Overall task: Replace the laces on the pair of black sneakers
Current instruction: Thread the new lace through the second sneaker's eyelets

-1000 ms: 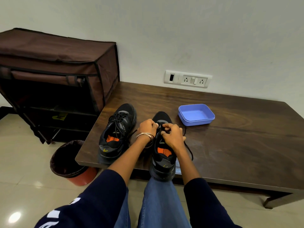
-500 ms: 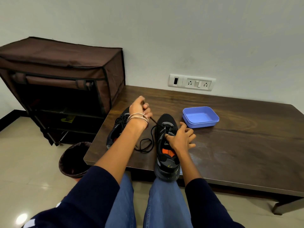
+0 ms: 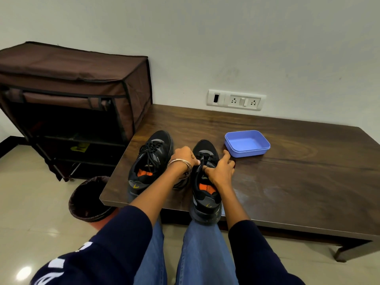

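We see a dark wooden counter [image 3: 287,182] beside a brown fabric shoe rack [image 3: 72,95], and on the counter stand two black sneakers, the laced left sneaker [image 3: 151,159] and, just beside it, the right sneaker [image 3: 205,182] with its heel over the near edge. Our left hand [image 3: 184,158] has its fingers curled together, pinching the lace [image 3: 202,159] at the right sneaker's eyelets. Our right hand [image 3: 221,171] grips that shoe's side, near a blue tray [image 3: 246,144].
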`<state>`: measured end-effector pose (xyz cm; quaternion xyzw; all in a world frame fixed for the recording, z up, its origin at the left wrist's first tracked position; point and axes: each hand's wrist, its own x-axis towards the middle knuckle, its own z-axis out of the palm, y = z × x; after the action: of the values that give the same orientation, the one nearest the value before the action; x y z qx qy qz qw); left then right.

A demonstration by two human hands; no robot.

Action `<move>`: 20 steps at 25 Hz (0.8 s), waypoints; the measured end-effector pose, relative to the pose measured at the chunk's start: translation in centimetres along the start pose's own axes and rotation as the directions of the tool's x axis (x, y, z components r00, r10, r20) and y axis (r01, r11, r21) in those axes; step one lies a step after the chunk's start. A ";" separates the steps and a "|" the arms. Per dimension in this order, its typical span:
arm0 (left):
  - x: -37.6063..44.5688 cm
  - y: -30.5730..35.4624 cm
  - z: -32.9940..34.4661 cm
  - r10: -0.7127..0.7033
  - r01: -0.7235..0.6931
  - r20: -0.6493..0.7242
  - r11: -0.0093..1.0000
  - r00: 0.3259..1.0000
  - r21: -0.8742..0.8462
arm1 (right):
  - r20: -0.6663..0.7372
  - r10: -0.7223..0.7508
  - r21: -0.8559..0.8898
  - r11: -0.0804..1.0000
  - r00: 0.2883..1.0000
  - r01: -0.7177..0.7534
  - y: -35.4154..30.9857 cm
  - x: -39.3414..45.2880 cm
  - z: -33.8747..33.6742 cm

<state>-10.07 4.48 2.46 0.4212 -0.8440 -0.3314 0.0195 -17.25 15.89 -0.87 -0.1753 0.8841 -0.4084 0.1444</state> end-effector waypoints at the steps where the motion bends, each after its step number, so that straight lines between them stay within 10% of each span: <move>1: 0.0 -0.3 0.0 0.005 -0.004 0.013 1.000 1.000 -0.025 | 0.001 -0.003 0.006 1.000 1.000 0.003 0.1 0.0 0.0; 5: -0.7 0.6 -0.5 0.070 -0.068 -0.013 0.885 0.997 -0.460 | 0.000 0.015 0.038 0.999 1.000 -0.015 0.2 0.0 0.0; 9: -1.7 2.7 -3.6 0.117 -0.054 -0.039 0.120 0.992 -0.991 | 0.002 0.035 0.041 0.999 0.999 -0.035 0.2 0.1 0.2; 11: -2.0 3.2 -4.9 0.145 -0.079 -0.088 -0.065 0.985 -0.995 | -0.014 0.000 0.037 0.999 1.000 0.001 0.2 0.1 0.2; 13: -2.1 3.2 -4.8 0.116 -0.140 -0.135 0.042 0.984 -0.989 | -0.064 -0.073 0.041 0.996 0.995 0.076 0.2 -0.1 0.3; 17: -1.3 0.8 -1.9 0.126 -0.192 -0.168 0.863 0.978 -0.468 | -0.163 -0.111 0.065 0.990 0.980 0.123 0.2 -0.5 0.2; 20: -0.8 -0.5 -0.2 0.141 -0.133 -0.045 0.980 0.989 0.148 | -0.158 -0.078 0.104 0.990 0.984 0.095 0.3 -0.3 0.3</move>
<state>-9.19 4.72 2.49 0.3716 -0.8919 -0.2554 0.0351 -16.95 15.99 -1.27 -0.1732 0.8599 -0.4754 0.0674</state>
